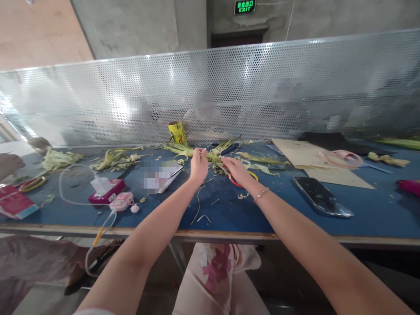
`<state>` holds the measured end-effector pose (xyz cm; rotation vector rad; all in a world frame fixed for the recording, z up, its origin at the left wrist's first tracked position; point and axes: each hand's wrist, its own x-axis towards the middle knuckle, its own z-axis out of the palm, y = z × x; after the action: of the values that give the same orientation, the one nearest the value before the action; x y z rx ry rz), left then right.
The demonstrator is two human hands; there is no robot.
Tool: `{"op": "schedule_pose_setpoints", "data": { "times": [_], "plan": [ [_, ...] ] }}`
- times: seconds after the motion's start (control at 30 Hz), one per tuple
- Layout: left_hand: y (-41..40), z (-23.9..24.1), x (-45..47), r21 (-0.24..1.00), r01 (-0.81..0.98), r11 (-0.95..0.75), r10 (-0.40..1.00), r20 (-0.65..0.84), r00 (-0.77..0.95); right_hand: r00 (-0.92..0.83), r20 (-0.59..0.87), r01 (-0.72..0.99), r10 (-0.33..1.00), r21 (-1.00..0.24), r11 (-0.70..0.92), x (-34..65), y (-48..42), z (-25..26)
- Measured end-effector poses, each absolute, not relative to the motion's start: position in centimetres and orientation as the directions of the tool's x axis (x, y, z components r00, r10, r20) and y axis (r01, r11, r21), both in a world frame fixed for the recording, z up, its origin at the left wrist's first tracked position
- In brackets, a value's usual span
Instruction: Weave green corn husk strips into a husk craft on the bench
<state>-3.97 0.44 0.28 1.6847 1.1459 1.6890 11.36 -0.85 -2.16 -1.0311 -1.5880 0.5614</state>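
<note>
Over the blue table (226,214), both hands work on a bundle of pale-green leaf strips (182,150) that looks like corn husk. My left hand (198,165) is closed around the middle of the bundle, its thumb on top. The fingers of my right hand (236,169) pinch the bundle's right part, close to the left hand. Loose leafy ends stick out to both sides. Partly under my right hand lies a tool with red and yellow loop handles (253,175), likely scissors. Loose strips (262,168) lie just beyond that hand.
A yellow can (177,132) stands against the perforated metal screen (229,87). Leaf piles (114,159), a purple charger block (107,192) with white cables and a pink case (121,201) lie left. A phone (321,196) and brown paper (302,155) lie right. Another person's hand (11,164) is far left.
</note>
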Motion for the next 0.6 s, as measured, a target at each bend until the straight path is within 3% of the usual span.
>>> {"op": "schedule_pose_setpoints", "data": {
  "times": [0.1,0.23,0.4,0.5,0.6],
  "plan": [
    [0.4,0.0,-3.5,0.819,0.175,-0.547,0.827,0.561,-0.044,-0.009,0.526,0.272,0.85,-0.817,0.508,10.9,-0.7,-2.4],
    [0.0,-0.2,-2.8,0.845,0.111,-0.524,0.851,0.523,0.04,0.042,0.389,-0.022,0.92,-0.92,0.39,10.1,-0.4,-2.8],
    [-0.5,0.0,-2.4,0.903,-0.007,-0.43,0.901,0.43,0.063,-0.017,0.326,-0.268,0.945,-0.912,0.31,9.1,-0.8,-2.8],
    [-0.7,0.0,-2.0,0.944,-0.083,-0.318,0.945,0.323,0.049,0.05,0.399,-0.286,0.916,-0.873,0.396,8.7,-1.2,-2.6],
    [-0.8,-0.1,-1.8,0.952,-0.094,-0.29,0.954,0.296,0.057,0.086,0.501,-0.14,0.861,-0.85,0.508,8.6,-1.6,-2.4]
  ]
}}
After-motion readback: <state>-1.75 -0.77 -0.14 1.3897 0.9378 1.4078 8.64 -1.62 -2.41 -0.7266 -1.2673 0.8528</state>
